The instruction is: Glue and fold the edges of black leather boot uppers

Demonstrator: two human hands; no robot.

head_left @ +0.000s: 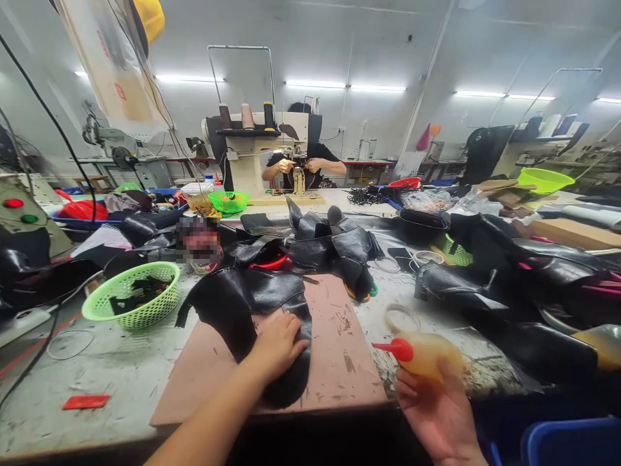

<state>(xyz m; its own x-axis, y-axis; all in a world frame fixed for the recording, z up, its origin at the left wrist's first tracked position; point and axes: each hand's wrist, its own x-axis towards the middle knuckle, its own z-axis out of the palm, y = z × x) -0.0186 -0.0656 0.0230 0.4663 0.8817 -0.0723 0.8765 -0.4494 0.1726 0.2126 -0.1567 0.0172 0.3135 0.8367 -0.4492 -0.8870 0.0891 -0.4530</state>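
Note:
A black leather piece (230,291) lies on a pinkish, stained board (339,343) at the table's front edge. My left hand (276,346) rests on the leather, its fingers bent and pressing on the piece near its right side. To the right, my right hand (436,401) is wrapped around a squeeze bottle (429,356) of yellowish liquid. The bottle is held above the table edge, its red nozzle pointing left toward the board.
A green basket (155,307) with black scraps stands at left, above a red flat piece (86,402). Black leather pieces (456,285) are heaped at right. Behind the table, a person's hands (286,165) work at a sewing machine (247,155). A blue chair (572,440) is at lower right.

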